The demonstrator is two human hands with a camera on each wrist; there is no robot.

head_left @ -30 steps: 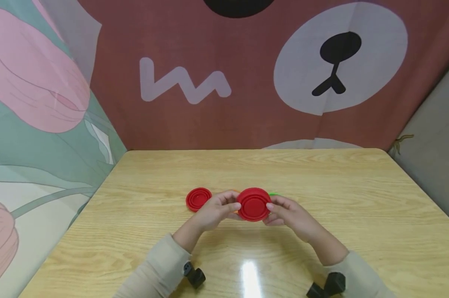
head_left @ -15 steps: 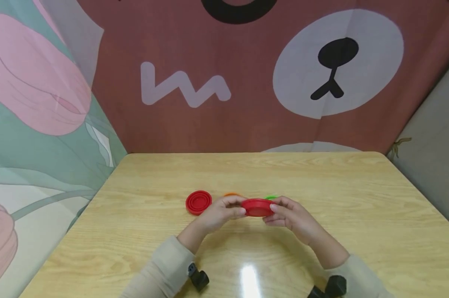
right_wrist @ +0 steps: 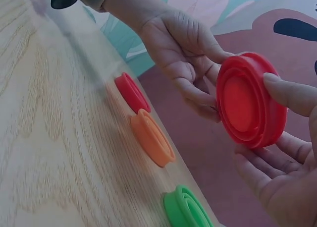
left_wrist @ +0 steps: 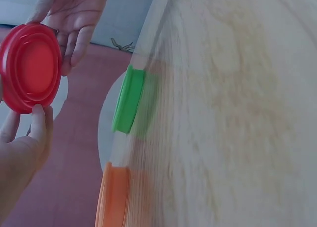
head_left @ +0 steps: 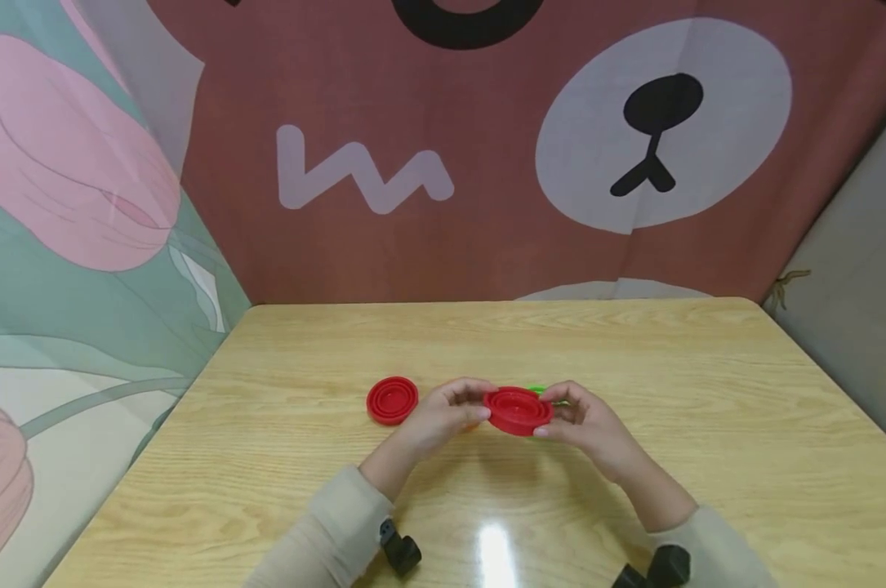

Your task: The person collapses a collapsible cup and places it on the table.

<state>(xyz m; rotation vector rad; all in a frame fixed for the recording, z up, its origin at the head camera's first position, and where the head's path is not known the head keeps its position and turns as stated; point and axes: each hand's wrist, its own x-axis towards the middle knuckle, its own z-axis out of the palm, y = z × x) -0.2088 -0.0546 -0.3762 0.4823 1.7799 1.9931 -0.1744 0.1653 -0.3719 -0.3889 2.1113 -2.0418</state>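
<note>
Both hands hold a red collapsible cup (head_left: 518, 412), folded into a flat ringed disc, above the table. My left hand (head_left: 446, 415) pinches its left rim between thumb and fingers. The right hand (head_left: 593, 429) grips the opposite rim, thumb at the near side and fingers behind. In the head view its stepped rings face up, tilted towards me; both wrist views show its flat round base. A second red folded cup (head_left: 392, 400) lies to the left of the left hand. Behind the hands are an orange cup (right_wrist: 152, 138) and a green cup (right_wrist: 185, 207), mostly hidden in the head view.
The cups are on a wooden table (head_left: 266, 490), its far edge meeting a brown bear-print cloth (head_left: 384, 253). A floral cloth (head_left: 82, 163) hangs at the left. Black camera mounts (head_left: 401, 551) sit at the wrists.
The held red cup has turned from its flat base facing me, through edge-on, to its rings facing up. Both hands have shifted slightly right; the right fingers have changed their hold.
</note>
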